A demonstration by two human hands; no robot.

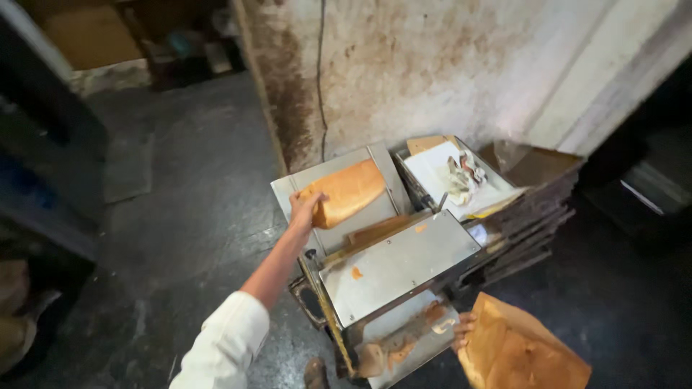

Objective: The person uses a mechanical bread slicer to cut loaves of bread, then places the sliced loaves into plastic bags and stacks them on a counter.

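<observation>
Against the stained wall (432,65), a metal bread slicing machine (393,266) stands on the dark floor (187,216). The person's left hand (305,209), arm stretched out from a white sleeve (227,346), has its fingers closed on the near end of a whole golden loaf (349,191) lying on the machine's upper feed tray (371,212). Down at the outlet tray (404,338), the right hand (463,330) grips the edge of a sliced brown loaf (522,349), held just beside the tray. A stack of dark baking tins (526,230) sits right of the machine, white paper (450,180) lying on top.
</observation>
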